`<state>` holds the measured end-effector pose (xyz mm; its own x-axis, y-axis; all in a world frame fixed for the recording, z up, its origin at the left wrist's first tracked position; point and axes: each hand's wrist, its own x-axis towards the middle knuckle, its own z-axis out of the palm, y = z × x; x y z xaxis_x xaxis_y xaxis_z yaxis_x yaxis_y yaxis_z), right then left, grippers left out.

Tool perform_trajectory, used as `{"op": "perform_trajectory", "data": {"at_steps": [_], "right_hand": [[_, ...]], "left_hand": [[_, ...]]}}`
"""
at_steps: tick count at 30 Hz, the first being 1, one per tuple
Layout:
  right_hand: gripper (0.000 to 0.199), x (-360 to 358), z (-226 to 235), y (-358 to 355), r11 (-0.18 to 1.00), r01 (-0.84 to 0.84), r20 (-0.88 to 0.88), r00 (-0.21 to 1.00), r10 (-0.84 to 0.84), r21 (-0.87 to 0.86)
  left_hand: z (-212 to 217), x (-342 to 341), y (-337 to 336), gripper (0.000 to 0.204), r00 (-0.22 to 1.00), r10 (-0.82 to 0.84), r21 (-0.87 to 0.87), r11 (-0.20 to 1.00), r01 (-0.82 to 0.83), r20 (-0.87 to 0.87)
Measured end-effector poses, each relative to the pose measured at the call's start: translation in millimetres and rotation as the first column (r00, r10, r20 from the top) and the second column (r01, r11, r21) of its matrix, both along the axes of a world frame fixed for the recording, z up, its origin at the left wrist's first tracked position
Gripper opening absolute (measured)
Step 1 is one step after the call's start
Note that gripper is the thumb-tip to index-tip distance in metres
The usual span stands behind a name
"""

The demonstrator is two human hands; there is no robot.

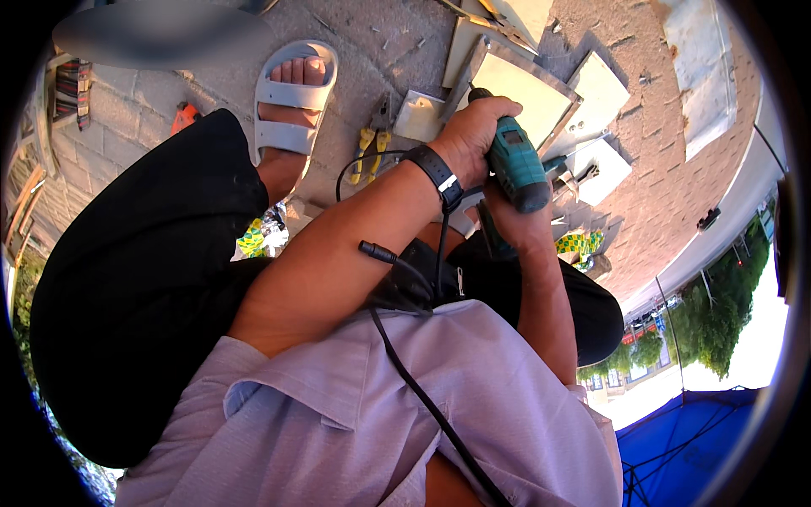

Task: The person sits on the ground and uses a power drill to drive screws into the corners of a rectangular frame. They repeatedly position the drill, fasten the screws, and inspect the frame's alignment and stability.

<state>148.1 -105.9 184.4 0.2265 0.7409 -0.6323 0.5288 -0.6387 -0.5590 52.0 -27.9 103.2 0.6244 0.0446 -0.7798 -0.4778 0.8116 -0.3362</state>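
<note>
A teal and black cordless drill [519, 165] points away from me, its black chuck at the far end. My right hand [517, 221] is closed around its grip, which is mostly hidden beneath the drill's body. My left hand [469, 139], with a black watch on the wrist, curls around the front of the drill by the chuck, thumb stretched across the top. Just beyond the chuck lies a framed pale panel [517, 93] on the paving. Whether the bit touches anything is hidden by my left hand.
Yellow-handled pliers [369, 152] lie left of the drill; another yellow-handled tool [498, 25] rests on boards at the top. A pale board [598, 89] and a white piece [600, 169] lie to the right. A loose black cable [410, 380] crosses my shirt. My sandalled foot [296, 101] stands at the left.
</note>
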Motion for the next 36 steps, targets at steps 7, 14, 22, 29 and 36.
{"op": "perform_trajectory", "data": {"at_steps": [7,14,22,29,36], "right_hand": [[0.018,0,0,2,1.0,0.013,-0.002,1.0,-0.013,-0.027],[0.019,1,1,3,0.995,0.018,0.007,1.0,-0.017,-0.103],[0.016,-1,-2,1,0.999,-0.01,0.014,1.0,0.01,-0.039],[0.017,-1,-4,-2,0.993,0.055,-0.016,0.998,-0.057,-0.102],[0.023,-3,-3,-7,0.978,0.153,-0.007,0.988,-0.155,-0.143]], "left_hand": [[-6,2,-3,0.021,1.0,-0.001,-0.003,1.0,0.001,0.007],[-4,2,-3,0.023,1.0,0.014,0.022,1.0,-0.013,-0.015],[-7,2,-4,0.023,1.0,0.008,0.029,1.0,-0.007,-0.021],[-9,4,-6,0.024,1.0,0.014,0.046,0.999,-0.012,-0.026],[-7,6,-9,0.024,0.998,0.003,0.077,0.997,0.002,-0.061]]}}
